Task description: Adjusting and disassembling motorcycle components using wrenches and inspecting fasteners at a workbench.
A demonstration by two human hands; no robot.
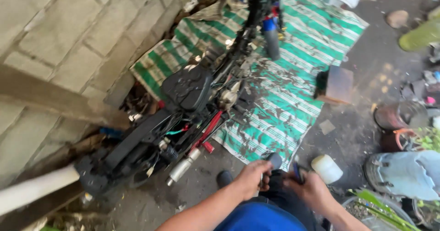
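A stripped-down motorcycle frame (pixel 183 121) with a black seat, red parts and a silver shock leans along the block wall on a green-and-white striped sheet (pixel 293 89). My left hand (pixel 251 178) is at the bottom centre, closed around a small dark tool or part that is hard to make out. Beside it, my right hand (pixel 311 189) grips a thin dark tool with a blue handle. Both hands sit close together over my dark trousers, in front of the bike's rear end.
A grey block wall (pixel 68 43) fills the left. A small wooden stool (pixel 337 84) stands on the sheet's right edge. A white plastic jar (pixel 326 168), a rusty tin (pixel 398 116), a pale sack (pixel 408 173) and green plants crowd the right.
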